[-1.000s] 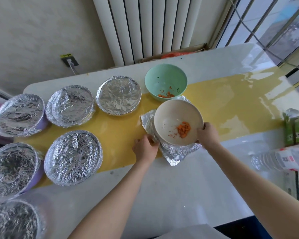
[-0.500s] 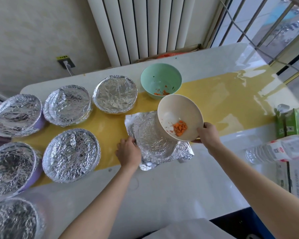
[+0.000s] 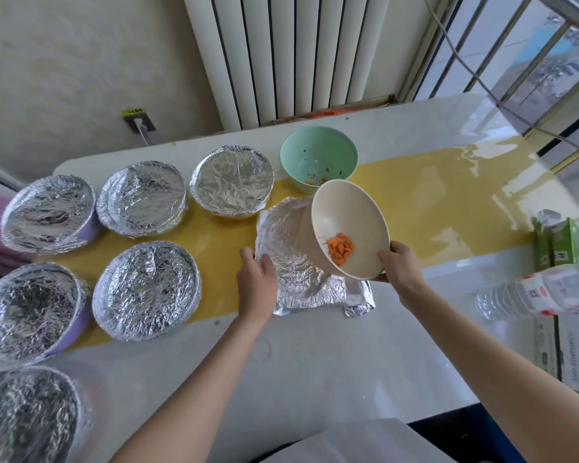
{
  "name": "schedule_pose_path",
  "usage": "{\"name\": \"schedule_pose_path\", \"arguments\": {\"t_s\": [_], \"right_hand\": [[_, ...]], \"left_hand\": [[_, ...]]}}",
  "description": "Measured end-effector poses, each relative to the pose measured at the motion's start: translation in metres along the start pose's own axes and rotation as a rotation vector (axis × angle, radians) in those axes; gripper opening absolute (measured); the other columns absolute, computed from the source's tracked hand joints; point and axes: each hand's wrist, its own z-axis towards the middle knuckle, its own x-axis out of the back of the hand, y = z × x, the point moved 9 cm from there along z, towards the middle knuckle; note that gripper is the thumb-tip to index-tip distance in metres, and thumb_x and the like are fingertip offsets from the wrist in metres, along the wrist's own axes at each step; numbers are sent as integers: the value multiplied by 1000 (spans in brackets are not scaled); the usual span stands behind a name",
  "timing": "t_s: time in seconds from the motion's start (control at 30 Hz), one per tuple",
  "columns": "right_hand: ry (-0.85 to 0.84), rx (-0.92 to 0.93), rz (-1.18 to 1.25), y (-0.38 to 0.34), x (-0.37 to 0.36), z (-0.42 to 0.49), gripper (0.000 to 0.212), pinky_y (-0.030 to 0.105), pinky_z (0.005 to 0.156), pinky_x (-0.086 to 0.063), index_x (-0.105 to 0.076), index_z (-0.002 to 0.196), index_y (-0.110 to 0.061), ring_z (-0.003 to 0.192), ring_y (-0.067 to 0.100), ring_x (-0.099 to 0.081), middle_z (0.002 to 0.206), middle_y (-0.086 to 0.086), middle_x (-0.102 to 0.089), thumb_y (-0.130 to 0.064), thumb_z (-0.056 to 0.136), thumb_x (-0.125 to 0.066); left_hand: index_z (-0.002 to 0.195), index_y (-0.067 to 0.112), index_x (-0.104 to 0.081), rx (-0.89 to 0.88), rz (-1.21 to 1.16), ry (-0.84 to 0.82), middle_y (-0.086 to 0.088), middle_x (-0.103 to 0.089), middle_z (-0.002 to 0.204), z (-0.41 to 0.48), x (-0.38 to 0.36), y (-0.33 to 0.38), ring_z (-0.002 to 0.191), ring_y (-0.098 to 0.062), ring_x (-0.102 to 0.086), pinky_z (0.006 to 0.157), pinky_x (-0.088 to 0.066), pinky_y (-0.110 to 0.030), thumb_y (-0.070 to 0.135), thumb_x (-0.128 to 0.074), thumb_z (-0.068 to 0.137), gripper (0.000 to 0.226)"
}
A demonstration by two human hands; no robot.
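Here, the white table (image 3: 315,362) is carrying a yellow mat (image 3: 432,195) across its middle. Several covered bowls (image 3: 146,290) are sitting along the mat's left part, each one capped with crinkled foil.

Just right of them, a loose foil sheet (image 3: 291,255) is lying half on the mat and half on the bare table, its left edge curling upward. The cream bowl (image 3: 341,215) is hanging above the sheet's right side, lifted clear of the table and tilting so that its mouth is facing the camera. The green bowl (image 3: 315,152) is standing just behind it, upright on the mat.

The right hand (image 3: 398,265) is gripping the cream bowl at its near lower rim, thumb lying on the lip and fingers wrapping underneath. The left hand (image 3: 256,275) is pinching the sheet's raised left edge, thumb on top, well apart from the bowl.

Orange carrot bits (image 3: 340,248) are gathering in the cream bowl's low side, just beside the right thumb.
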Motion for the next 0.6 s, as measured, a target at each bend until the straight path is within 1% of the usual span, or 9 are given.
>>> {"name": "schedule_pose_path", "arguments": {"t_s": [0.07,0.17,0.23,0.3,0.37,0.43,0.47,0.53,0.6], "right_hand": [[-17,-8,41,1,-5,0,26,35,56,-54,-54,105,5,74,29,-59,101,17,-56,6,86,-36],[-39,-28,72,5,-15,1,25,27,44,-53,-53,106,4,84,37,-59,106,20,-56,5,87,-36],[-48,-38,76,8,-23,-1,25,24,42,-52,-51,107,4,86,38,-59,108,21,-55,6,87,-35],[-54,-43,64,13,-29,0,24,25,43,-53,-50,104,3,88,38,-60,111,22,-55,6,87,-34],[-71,-49,42,17,-37,-1,24,29,47,-55,-49,104,3,81,34,-63,113,23,-56,6,86,-34],[-83,-58,13,22,-42,-2,24,37,56,-56,-48,107,2,73,31,-65,112,24,-57,4,86,-35],[-88,-58,-5,23,-44,-1,24,40,61,-56,-48,108,2,74,31,-65,112,24,-57,3,87,-36],[-92,-39,-59,21,-46,-3,23,45,72,-56,-47,111,0,80,34,-64,111,23,-58,0,89,-39],[-57,34,-202,10,-44,-5,25,44,80,-53,-46,114,-2,91,33,-61,115,18,-58,-5,90,-43]], "left_hand": [[85,7,-29,-36,-43,67,1,-27,54,-6,15,8,44,-10,-23,40,-19,-21,10,-40,97,17],[89,7,-32,-82,-57,197,2,-29,54,-12,41,7,44,-10,-29,44,-19,-24,12,-42,97,14],[91,9,-33,-99,-47,269,0,-33,58,-14,59,4,47,-11,-28,48,-19,-29,16,-42,98,13],[94,9,-35,-122,-31,343,-1,-35,60,-17,77,4,50,-14,-30,51,-17,-32,19,-42,98,13],[97,3,-37,-144,-35,415,1,-35,59,-21,96,8,49,-15,-32,49,-17,-34,18,-42,98,16],[98,1,-38,-166,-62,472,2,-37,60,-24,111,13,49,-13,-33,49,-22,-34,17,-42,98,16],[98,1,-38,-176,-75,494,2,-38,61,-25,118,16,49,-10,-34,48,-23,-33,16,-42,98,15],[98,0,-39,-189,-101,532,3,-43,64,-26,128,21,50,-9,-39,47,-24,-27,15,-42,98,15],[100,0,-39,-202,-120,560,1,-49,71,-27,136,28,54,-10,-39,51,-26,-24,15,-42,98,15]]}}
